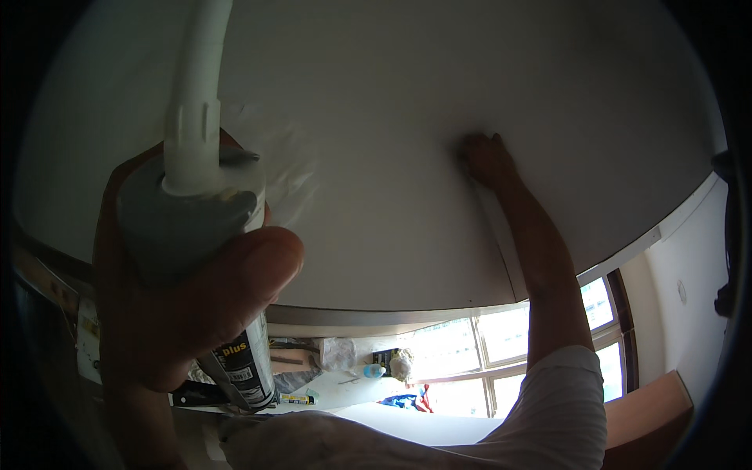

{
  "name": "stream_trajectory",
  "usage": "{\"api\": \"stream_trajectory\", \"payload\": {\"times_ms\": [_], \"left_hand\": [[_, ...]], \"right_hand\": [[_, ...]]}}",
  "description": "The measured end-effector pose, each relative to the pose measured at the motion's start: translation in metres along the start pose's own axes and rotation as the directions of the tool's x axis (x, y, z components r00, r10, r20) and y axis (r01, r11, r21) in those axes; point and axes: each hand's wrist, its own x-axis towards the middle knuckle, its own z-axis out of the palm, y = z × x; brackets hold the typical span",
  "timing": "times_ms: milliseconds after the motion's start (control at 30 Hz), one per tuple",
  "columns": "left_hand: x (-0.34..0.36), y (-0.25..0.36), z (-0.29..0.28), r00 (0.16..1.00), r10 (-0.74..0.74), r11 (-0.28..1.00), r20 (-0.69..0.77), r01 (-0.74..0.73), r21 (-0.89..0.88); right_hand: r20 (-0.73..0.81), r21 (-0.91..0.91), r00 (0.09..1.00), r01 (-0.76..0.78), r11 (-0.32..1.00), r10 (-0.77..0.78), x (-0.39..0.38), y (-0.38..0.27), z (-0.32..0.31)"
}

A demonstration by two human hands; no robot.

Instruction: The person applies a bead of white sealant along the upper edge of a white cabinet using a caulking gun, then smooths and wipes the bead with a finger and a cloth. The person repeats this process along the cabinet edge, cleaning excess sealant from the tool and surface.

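Note:
My left hand (211,305), large and close at the left, wraps round a sealant cartridge (188,215) with a dark label and grey smears on its top end. From that end a long white nozzle (196,117) points up out of view. A broad whitish panel (376,211) fills most of the view. Right of centre, my right hand (487,159) touches the panel near the upper end of a thin seam. Its fingers are curled in and shadowed, so anything in them is hidden. Pale, crinkled streaks (286,168) show on the panel beside the cartridge.
Below the panel's edge (407,317) are bright windows (501,345) and a wall (705,251). Clear plastic wrapping (337,354), a blue-capped container (374,370), a yellow-and-black tube (298,399) and a blue-and-red cloth (407,399) lie at lower centre.

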Motion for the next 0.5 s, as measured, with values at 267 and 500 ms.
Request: {"api": "stream_trajectory", "payload": {"times_ms": [267,500], "left_hand": [[-0.009,-0.015,-0.020,0.992,0.110,0.904,0.060,-0.125,0.409],[0.016,-0.064,-0.080,0.859,0.245,0.223,0.449,-0.501,0.836]], "right_hand": [[0.123,-0.162,0.992,0.056,0.985,-0.037,0.006,-0.003,0.005],[0.085,-0.136,0.994,0.079,0.988,-0.068,-0.002,-0.002,0.007]]}}
